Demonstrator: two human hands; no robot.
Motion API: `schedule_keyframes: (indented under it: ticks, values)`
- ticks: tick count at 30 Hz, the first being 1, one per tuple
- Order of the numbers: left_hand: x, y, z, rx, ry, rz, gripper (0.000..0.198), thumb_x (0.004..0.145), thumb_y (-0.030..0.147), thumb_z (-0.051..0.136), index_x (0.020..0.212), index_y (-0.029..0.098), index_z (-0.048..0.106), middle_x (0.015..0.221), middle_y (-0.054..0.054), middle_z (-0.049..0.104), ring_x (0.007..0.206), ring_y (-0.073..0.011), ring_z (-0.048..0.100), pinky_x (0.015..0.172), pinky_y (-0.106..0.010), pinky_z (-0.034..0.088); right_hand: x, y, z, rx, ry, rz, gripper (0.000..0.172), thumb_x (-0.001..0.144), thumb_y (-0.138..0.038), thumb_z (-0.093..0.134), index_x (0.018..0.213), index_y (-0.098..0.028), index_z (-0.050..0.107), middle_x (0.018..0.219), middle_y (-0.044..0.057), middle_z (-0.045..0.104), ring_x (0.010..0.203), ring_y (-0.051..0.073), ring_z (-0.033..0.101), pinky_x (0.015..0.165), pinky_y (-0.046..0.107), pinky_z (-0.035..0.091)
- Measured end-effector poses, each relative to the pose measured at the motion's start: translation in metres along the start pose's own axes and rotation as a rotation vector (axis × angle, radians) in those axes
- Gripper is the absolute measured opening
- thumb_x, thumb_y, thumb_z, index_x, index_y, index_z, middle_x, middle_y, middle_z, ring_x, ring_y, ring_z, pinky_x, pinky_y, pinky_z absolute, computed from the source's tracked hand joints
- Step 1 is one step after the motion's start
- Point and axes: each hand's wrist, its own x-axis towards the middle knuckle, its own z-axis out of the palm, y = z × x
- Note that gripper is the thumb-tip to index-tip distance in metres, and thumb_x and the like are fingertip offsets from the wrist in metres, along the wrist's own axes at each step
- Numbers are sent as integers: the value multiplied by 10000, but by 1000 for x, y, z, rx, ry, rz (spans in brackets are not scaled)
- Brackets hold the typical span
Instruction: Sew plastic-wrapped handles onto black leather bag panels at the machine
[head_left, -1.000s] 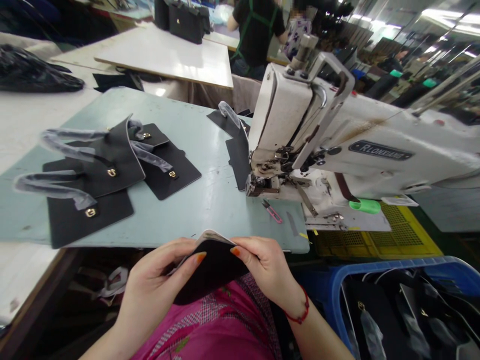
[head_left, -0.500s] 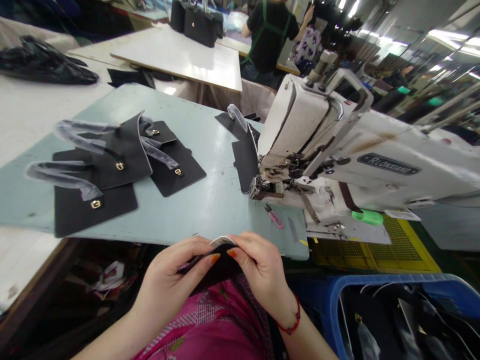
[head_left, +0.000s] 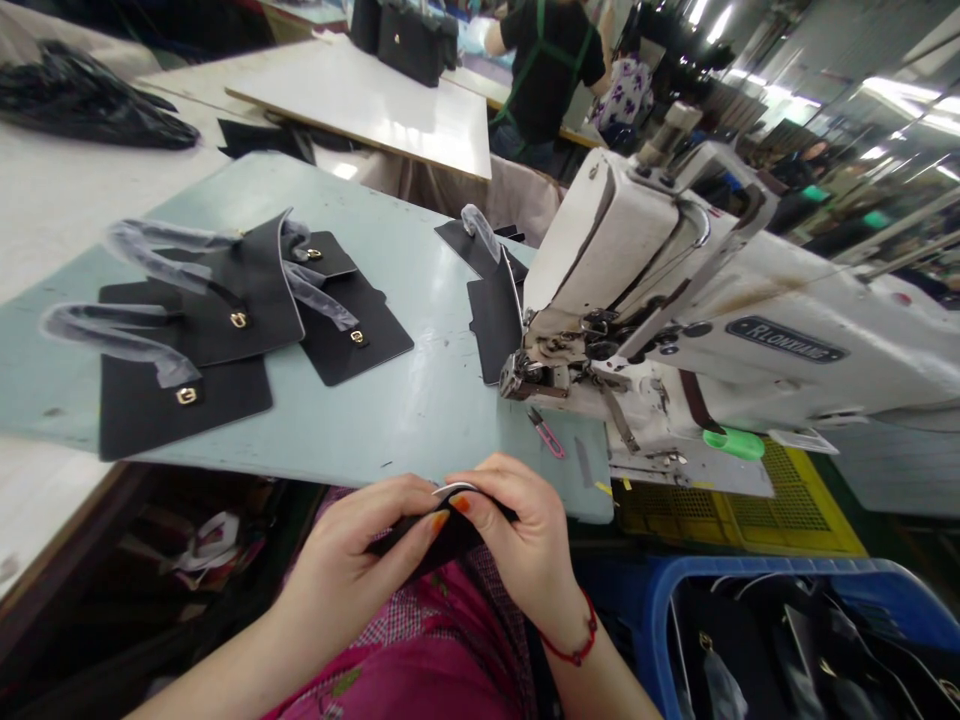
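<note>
Low in the middle of the frame, my left hand (head_left: 352,570) and right hand (head_left: 517,540) both pinch a folded black leather piece (head_left: 442,525) over my lap, thumbs meeting on its upper edge, just below the near edge of the green table (head_left: 420,400). Above right stands the sewing machine (head_left: 675,290).

The black panels (head_left: 225,310) on the table looked like matt leather-like sheet, with shiny gold metal buckles (head_left: 186,395); their handles (head_left: 112,335) were wrapped in cloudy plastic film; the tabletop (head_left: 420,400) was smooth, pale green, slightly glossy; the sewing machine (head_left: 660,290) was cream-painted metal, stained; the crate (head_left: 675,590) was blue plastic.
</note>
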Motion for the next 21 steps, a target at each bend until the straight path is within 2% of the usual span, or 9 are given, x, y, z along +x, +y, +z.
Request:
schedule_keyframes:
  ticks: [14,21]
  values:
    - [-1,0,4,44,44,45,126,865,103,618,922,195,683,850,5,725,792,-84,696,753,-139,542,-1,2,3,18,-6,-51,222,916,-127,593,1042,-228,745,876,21,691,802,114,626,717,221,484]
    - [-4,-3,6,69,55,28,125,853,109,631,915,200,690,886,-12,746,797,-113,709,746,-173,558,-1,5,0,50,-45,5,198,942,-180,570,1018,-222,747,871,28,684,797,127,616,713,237,480]
